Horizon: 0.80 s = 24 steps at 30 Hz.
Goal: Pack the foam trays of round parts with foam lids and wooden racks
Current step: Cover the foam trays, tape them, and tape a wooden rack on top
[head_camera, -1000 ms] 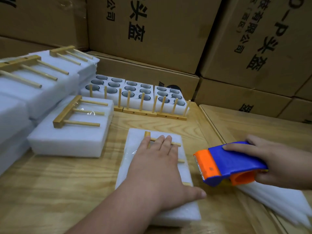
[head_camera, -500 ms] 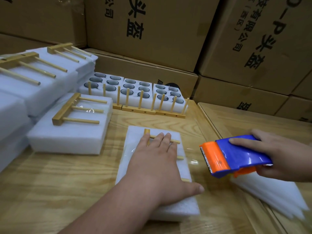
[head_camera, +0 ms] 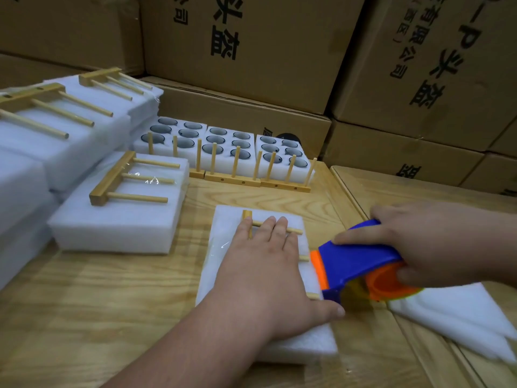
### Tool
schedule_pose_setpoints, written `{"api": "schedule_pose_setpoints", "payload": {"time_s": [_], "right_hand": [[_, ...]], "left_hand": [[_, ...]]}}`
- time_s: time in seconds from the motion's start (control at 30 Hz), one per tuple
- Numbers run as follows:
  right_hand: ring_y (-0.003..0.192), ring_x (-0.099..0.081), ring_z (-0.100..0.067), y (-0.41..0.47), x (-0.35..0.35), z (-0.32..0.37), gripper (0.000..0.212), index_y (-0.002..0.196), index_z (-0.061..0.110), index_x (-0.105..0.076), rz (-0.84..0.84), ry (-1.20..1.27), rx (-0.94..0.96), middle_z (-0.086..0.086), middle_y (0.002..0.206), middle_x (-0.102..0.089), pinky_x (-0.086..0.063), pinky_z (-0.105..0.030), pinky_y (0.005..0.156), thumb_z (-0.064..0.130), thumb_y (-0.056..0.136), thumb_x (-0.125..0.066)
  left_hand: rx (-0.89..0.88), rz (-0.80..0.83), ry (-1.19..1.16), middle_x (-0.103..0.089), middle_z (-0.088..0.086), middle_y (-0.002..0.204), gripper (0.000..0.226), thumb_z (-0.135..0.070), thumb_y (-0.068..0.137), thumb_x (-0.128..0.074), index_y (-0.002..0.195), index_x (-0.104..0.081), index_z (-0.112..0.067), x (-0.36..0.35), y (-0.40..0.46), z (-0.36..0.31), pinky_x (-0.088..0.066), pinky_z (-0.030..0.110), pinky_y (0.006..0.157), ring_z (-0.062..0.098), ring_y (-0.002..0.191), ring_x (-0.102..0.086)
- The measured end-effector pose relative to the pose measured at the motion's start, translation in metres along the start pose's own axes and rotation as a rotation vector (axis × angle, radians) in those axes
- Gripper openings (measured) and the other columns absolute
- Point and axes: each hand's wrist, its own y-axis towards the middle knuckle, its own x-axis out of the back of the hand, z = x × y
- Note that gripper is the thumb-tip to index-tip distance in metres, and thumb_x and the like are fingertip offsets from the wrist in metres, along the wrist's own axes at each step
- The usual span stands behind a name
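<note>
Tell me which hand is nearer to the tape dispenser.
Right. The right hand grips the tape dispenser; the left hand presses flat on the foam pack beside it.

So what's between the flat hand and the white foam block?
A wooden rack. In the head view the left hand presses flat on it, pinning it to the foam block; only its peg ends show.

A wooden table [head_camera: 117, 298] fills the lower part of the view, with a second wooden surface [head_camera: 414, 191] just beside it on the right. Behind them, brown cardboard boxes [head_camera: 251, 51] are stacked like a wall. They carry black printed characters, and some boxes show clear tape.
</note>
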Motion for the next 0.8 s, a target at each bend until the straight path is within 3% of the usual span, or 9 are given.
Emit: {"api": "schedule_pose_setpoints", "payload": {"time_s": [0.07, 0.17, 0.27, 0.37, 0.5, 0.7, 0.8], "right_hand": [[0.08, -0.041, -0.008, 0.009, 0.024, 0.011, 0.074, 0.133, 0.078, -0.002, 0.016, -0.065, 0.031, 0.017, 0.098, -0.037, -0.044, -0.034, 0.071, 0.056, 0.079, -0.047], [0.086, -0.044, -0.013, 0.018, 0.047, 0.028, 0.068, 0.141, 0.058, -0.023, -0.024, -0.139, 0.039, 0.015, 0.097, -0.038, -0.049, -0.036, 0.079, 0.057, 0.08, -0.054], [0.091, -0.045, -0.019, 0.025, 0.047, 0.045, 0.057, 0.137, 0.042, -0.039, -0.031, -0.24, 0.053, 0.006, 0.096, -0.038, -0.045, -0.035, 0.074, 0.052, 0.085, -0.059], [0.085, -0.042, -0.019, 0.026, 0.046, 0.047, 0.055, 0.135, 0.038, -0.039, 0.039, -0.257, 0.023, 0.005, 0.091, -0.03, -0.041, -0.034, 0.068, 0.053, 0.086, -0.062], [0.08, -0.042, -0.02, 0.021, 0.038, 0.05, 0.058, 0.137, 0.036, -0.036, 0.146, -0.216, -0.021, 0.003, 0.092, -0.032, -0.046, -0.036, 0.069, 0.051, 0.089, -0.064], [0.091, -0.047, -0.021, 0.02, 0.036, 0.05, 0.066, 0.144, 0.04, -0.03, 0.18, -0.178, -0.012, 0.004, 0.099, -0.034, -0.054, -0.041, 0.079, 0.052, 0.087, -0.063], [0.105, -0.054, -0.018, 0.015, 0.034, 0.035, 0.084, 0.146, 0.049, -0.023, 0.24, -0.009, -0.075, 0.011, 0.114, -0.044, -0.054, -0.041, 0.088, 0.071, 0.076, -0.064]], "left_hand": [[-0.002, -0.005, 0.004, 0.013, 0.003, 0.17, 0.126, -0.101, 0.07, -0.023, 0.163, 0.002, -0.02, 0.0, 0.0, 0.0, 0.014, 0.054, 0.122, 0.018, 0.156, 0.018], [-0.003, -0.018, 0.001, 0.012, 0.003, 0.171, 0.126, -0.1, 0.069, -0.022, 0.163, 0.002, -0.019, -0.001, 0.0, 0.0, 0.014, 0.054, 0.122, 0.018, 0.156, 0.017], [0.003, -0.032, -0.006, 0.009, 0.004, 0.171, 0.127, -0.1, 0.069, -0.024, 0.163, 0.001, -0.018, -0.001, 0.0, 0.0, 0.014, 0.054, 0.122, 0.018, 0.156, 0.015], [0.0, -0.022, -0.014, 0.008, 0.003, 0.171, 0.125, -0.099, 0.07, -0.026, 0.163, -0.001, -0.019, 0.0, 0.0, -0.002, 0.014, 0.054, 0.122, 0.018, 0.156, 0.014], [0.009, -0.019, -0.002, 0.008, 0.002, 0.171, 0.126, -0.1, 0.07, -0.027, 0.163, -0.001, -0.02, 0.001, 0.0, -0.002, 0.014, 0.054, 0.122, 0.018, 0.157, 0.013], [0.014, -0.007, -0.01, 0.011, 0.002, 0.171, 0.125, -0.1, 0.07, -0.027, 0.163, 0.001, -0.021, 0.001, -0.001, 0.0, 0.015, 0.053, 0.122, 0.017, 0.156, 0.015], [0.008, -0.013, -0.015, 0.012, 0.002, 0.171, 0.126, -0.101, 0.069, -0.027, 0.163, 0.001, -0.022, 0.001, -0.001, 0.0, 0.016, 0.053, 0.122, 0.016, 0.156, 0.016]]}}
